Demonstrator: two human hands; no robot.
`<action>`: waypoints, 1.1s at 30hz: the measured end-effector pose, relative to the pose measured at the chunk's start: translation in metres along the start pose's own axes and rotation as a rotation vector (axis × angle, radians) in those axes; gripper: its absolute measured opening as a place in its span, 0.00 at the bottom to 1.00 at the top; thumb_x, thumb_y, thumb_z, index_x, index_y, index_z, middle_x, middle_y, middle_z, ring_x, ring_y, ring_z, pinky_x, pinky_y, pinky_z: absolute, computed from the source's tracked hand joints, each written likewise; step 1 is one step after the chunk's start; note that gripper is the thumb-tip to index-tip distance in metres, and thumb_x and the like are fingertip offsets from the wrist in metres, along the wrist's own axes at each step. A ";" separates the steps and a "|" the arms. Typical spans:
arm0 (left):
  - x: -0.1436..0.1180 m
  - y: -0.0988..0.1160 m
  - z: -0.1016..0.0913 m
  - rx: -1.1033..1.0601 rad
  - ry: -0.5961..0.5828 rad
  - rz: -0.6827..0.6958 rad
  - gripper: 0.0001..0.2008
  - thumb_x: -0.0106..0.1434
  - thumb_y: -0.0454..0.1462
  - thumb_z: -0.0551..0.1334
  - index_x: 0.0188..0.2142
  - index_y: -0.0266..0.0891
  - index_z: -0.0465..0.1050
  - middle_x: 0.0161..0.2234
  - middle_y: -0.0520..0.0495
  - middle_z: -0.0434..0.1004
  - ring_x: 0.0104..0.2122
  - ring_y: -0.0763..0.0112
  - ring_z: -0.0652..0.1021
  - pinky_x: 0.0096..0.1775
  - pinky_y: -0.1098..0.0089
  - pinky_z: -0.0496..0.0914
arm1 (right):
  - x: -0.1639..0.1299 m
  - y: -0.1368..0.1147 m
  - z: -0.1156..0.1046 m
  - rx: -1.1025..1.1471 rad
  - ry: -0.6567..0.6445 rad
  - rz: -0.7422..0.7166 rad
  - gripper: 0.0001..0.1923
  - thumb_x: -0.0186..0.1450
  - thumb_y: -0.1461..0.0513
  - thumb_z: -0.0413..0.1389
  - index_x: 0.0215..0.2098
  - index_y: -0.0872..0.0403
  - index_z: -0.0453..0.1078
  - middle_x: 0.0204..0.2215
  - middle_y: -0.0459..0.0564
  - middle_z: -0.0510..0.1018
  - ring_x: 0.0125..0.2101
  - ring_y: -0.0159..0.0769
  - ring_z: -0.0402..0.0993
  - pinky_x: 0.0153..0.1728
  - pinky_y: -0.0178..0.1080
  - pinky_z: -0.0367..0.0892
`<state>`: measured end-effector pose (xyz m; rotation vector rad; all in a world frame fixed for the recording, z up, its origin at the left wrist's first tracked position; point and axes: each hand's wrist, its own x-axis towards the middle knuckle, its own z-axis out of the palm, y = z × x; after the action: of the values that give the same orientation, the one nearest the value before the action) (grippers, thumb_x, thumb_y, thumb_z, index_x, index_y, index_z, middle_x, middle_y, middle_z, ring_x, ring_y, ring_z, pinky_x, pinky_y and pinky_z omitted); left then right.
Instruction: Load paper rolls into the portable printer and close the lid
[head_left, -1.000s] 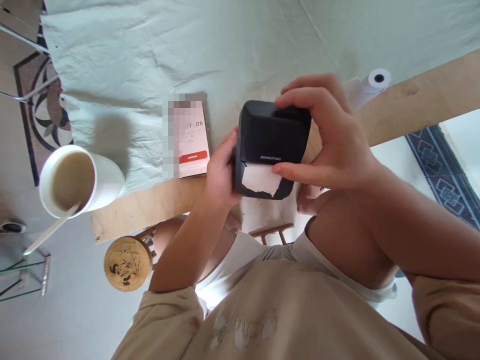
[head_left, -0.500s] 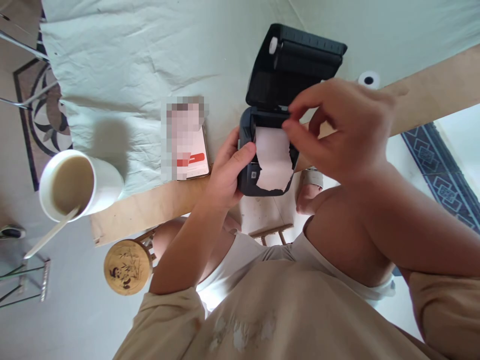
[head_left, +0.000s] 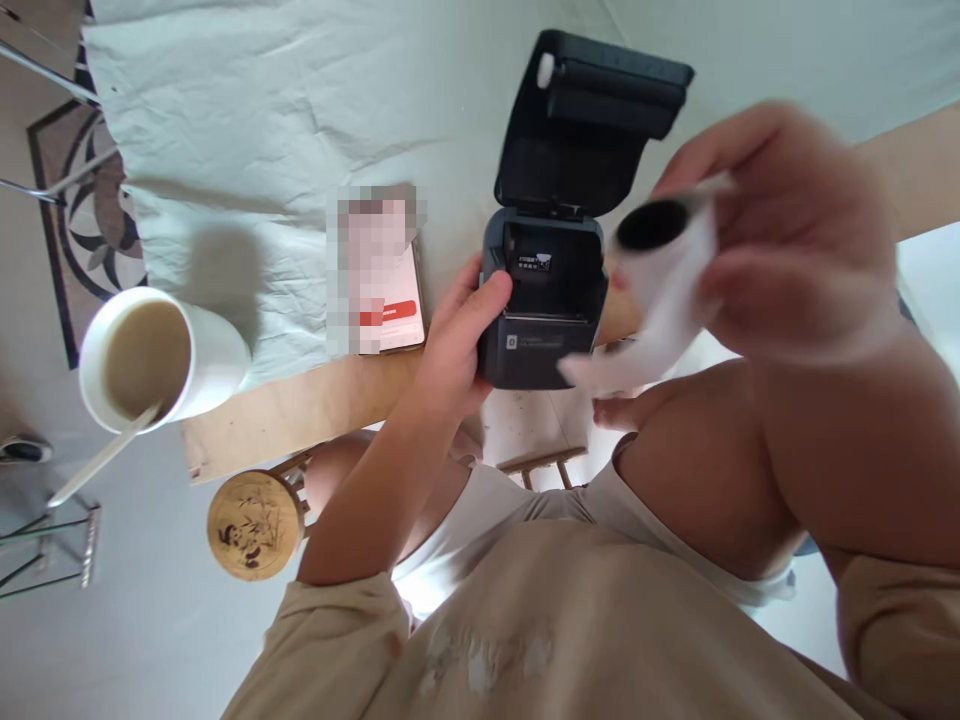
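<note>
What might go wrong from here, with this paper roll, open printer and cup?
The loose tail of the paper roll in the right hand hangs by the label printer; it might unwind or catch. The printer's open lid, near that hand, might be bumped, though the left hand grips the printer. The cup stands near the table edge, its spoon sticking out; a knock might spill the drink.

In the head view, I count two hands: one left hand (head_left: 465, 335) and one right hand (head_left: 802, 240). I register one black printer (head_left: 544, 355) with one lid (head_left: 574, 155), and one roll of white paper (head_left: 667, 275). Additional items: I read one phone (head_left: 403, 290), one white cup (head_left: 214, 355), one utensil (head_left: 101, 470), one round stool (head_left: 255, 525) and one pale green cloth (head_left: 300, 100).
</note>
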<state>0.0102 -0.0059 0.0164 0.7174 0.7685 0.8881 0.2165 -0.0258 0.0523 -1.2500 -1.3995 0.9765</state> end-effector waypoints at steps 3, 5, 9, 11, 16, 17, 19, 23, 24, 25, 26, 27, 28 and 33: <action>0.003 0.002 0.001 0.000 -0.007 -0.008 0.17 0.71 0.49 0.58 0.44 0.40 0.78 0.42 0.46 0.85 0.47 0.53 0.84 0.46 0.58 0.81 | 0.009 0.013 -0.004 0.253 0.128 0.079 0.23 0.54 0.42 0.65 0.38 0.45 0.68 0.25 0.43 0.69 0.21 0.33 0.68 0.14 0.37 0.59; 0.004 0.004 0.004 0.016 -0.016 -0.018 0.19 0.72 0.50 0.54 0.44 0.41 0.78 0.42 0.48 0.85 0.47 0.53 0.84 0.47 0.56 0.81 | 0.010 0.019 -0.004 0.231 0.139 0.080 0.25 0.53 0.42 0.65 0.39 0.46 0.67 0.22 0.42 0.66 0.17 0.31 0.64 0.12 0.37 0.56; 0.006 0.004 0.008 -0.024 -0.051 0.004 0.19 0.73 0.48 0.54 0.43 0.41 0.79 0.40 0.50 0.85 0.45 0.55 0.85 0.45 0.55 0.82 | 0.002 0.024 -0.004 -0.131 0.148 -0.069 0.15 0.60 0.53 0.66 0.37 0.49 0.66 0.30 0.45 0.73 0.26 0.32 0.74 0.25 0.39 0.70; 0.006 0.003 0.010 -0.040 -0.060 0.026 0.19 0.73 0.49 0.54 0.42 0.40 0.79 0.40 0.49 0.85 0.44 0.55 0.85 0.43 0.56 0.82 | -0.002 0.029 -0.006 -0.434 0.152 -0.145 0.12 0.61 0.56 0.65 0.37 0.50 0.68 0.35 0.48 0.77 0.34 0.36 0.77 0.36 0.42 0.73; 0.004 0.000 0.006 -0.051 -0.015 0.054 0.20 0.71 0.52 0.57 0.41 0.41 0.80 0.38 0.46 0.84 0.40 0.56 0.85 0.40 0.59 0.81 | -0.008 0.050 -0.007 -0.767 0.067 -0.143 0.23 0.59 0.58 0.65 0.51 0.50 0.69 0.41 0.51 0.80 0.39 0.42 0.78 0.39 0.46 0.74; 0.004 0.000 0.005 -0.057 -0.002 0.051 0.19 0.71 0.51 0.58 0.41 0.41 0.80 0.37 0.46 0.84 0.41 0.56 0.85 0.41 0.59 0.81 | -0.010 0.051 -0.008 -0.763 0.063 -0.137 0.27 0.59 0.58 0.65 0.54 0.50 0.67 0.41 0.51 0.81 0.39 0.42 0.78 0.39 0.47 0.75; 0.005 0.000 0.002 -0.057 0.020 0.031 0.16 0.71 0.49 0.59 0.41 0.41 0.79 0.37 0.46 0.84 0.45 0.56 0.84 0.45 0.59 0.81 | -0.014 0.047 -0.013 -0.742 0.128 -0.221 0.28 0.61 0.56 0.65 0.58 0.50 0.65 0.44 0.52 0.80 0.43 0.44 0.79 0.43 0.49 0.75; 0.008 0.001 -0.001 -0.064 0.021 0.007 0.13 0.71 0.45 0.60 0.41 0.39 0.78 0.42 0.46 0.84 0.54 0.54 0.81 0.53 0.59 0.78 | -0.014 0.035 -0.035 -0.832 0.380 -0.470 0.17 0.69 0.54 0.55 0.55 0.48 0.69 0.48 0.55 0.76 0.52 0.48 0.75 0.53 0.52 0.71; 0.008 0.000 -0.001 -0.068 0.021 0.009 0.13 0.70 0.45 0.60 0.41 0.38 0.78 0.43 0.46 0.83 0.55 0.54 0.81 0.53 0.59 0.78 | -0.011 0.036 -0.042 -0.880 0.392 -0.447 0.18 0.70 0.54 0.53 0.56 0.48 0.69 0.50 0.57 0.75 0.54 0.50 0.73 0.55 0.53 0.70; 0.009 0.000 -0.002 -0.070 0.019 0.009 0.13 0.70 0.45 0.60 0.42 0.37 0.78 0.43 0.46 0.83 0.54 0.54 0.81 0.53 0.59 0.78 | -0.008 0.039 -0.047 -0.918 0.376 -0.380 0.20 0.70 0.54 0.53 0.58 0.49 0.68 0.52 0.59 0.73 0.56 0.52 0.72 0.56 0.55 0.69; 0.009 0.000 -0.004 -0.069 0.013 0.010 0.13 0.70 0.45 0.61 0.43 0.37 0.78 0.43 0.46 0.83 0.54 0.55 0.81 0.53 0.59 0.78 | -0.004 0.044 -0.052 -0.941 0.342 -0.283 0.22 0.69 0.54 0.53 0.60 0.50 0.67 0.53 0.61 0.71 0.57 0.54 0.71 0.56 0.56 0.69; 0.010 -0.001 -0.005 -0.070 0.004 0.014 0.13 0.70 0.44 0.60 0.44 0.38 0.78 0.42 0.46 0.83 0.54 0.55 0.81 0.54 0.60 0.77 | 0.000 0.049 -0.055 -0.948 0.310 -0.180 0.24 0.68 0.54 0.55 0.61 0.49 0.66 0.55 0.63 0.69 0.57 0.56 0.70 0.55 0.57 0.69; 0.010 -0.002 -0.006 -0.071 -0.012 0.017 0.13 0.71 0.44 0.60 0.44 0.38 0.78 0.42 0.46 0.83 0.54 0.56 0.81 0.55 0.60 0.77 | 0.003 0.055 -0.057 -0.945 0.286 -0.089 0.25 0.67 0.55 0.56 0.61 0.49 0.65 0.55 0.64 0.68 0.57 0.57 0.70 0.53 0.58 0.70; 0.010 -0.003 -0.006 -0.066 0.011 0.028 0.15 0.71 0.47 0.60 0.44 0.39 0.77 0.41 0.46 0.83 0.58 0.55 0.78 0.56 0.61 0.77 | 0.006 0.070 -0.057 -0.893 0.297 -0.042 0.28 0.63 0.58 0.60 0.61 0.42 0.64 0.48 0.59 0.73 0.42 0.50 0.74 0.40 0.50 0.69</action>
<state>0.0109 0.0030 0.0074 0.6665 0.7373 0.9395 0.2863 -0.0119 -0.0034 -1.8936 -1.6587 0.0714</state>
